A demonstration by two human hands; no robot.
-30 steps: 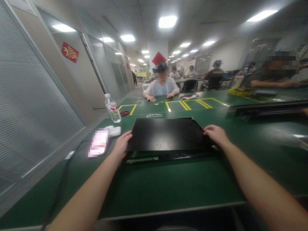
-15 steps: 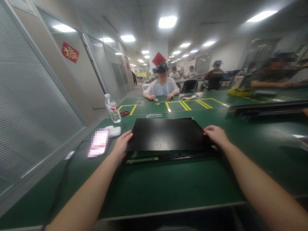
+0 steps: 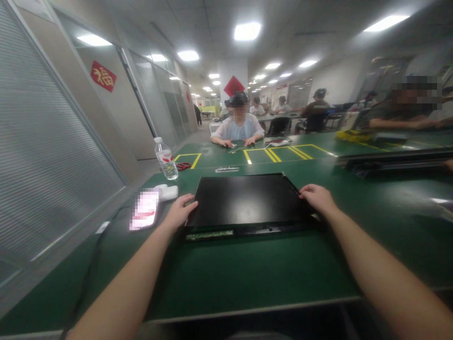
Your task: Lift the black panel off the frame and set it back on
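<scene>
A black, flat display panel lies before me over a dark frame, which shows along the near edge with a green circuit strip at its left. My left hand is at the panel's left edge, thumb on the top face and fingers along the side. At the right edge my right hand pinches the raised rim, thumb and forefinger closed. What the right hand's lower fingers touch is hidden.
On the green table stand a water bottle, a lit phone, a white case and red scissors. Long black parts lie right. A person sits opposite; another sits at right.
The panel's near left part has come down onto the frame, narrowing the gap at the front. My left hand has shifted slightly, its thumb now farther over the panel. My right hand has stayed put.
</scene>
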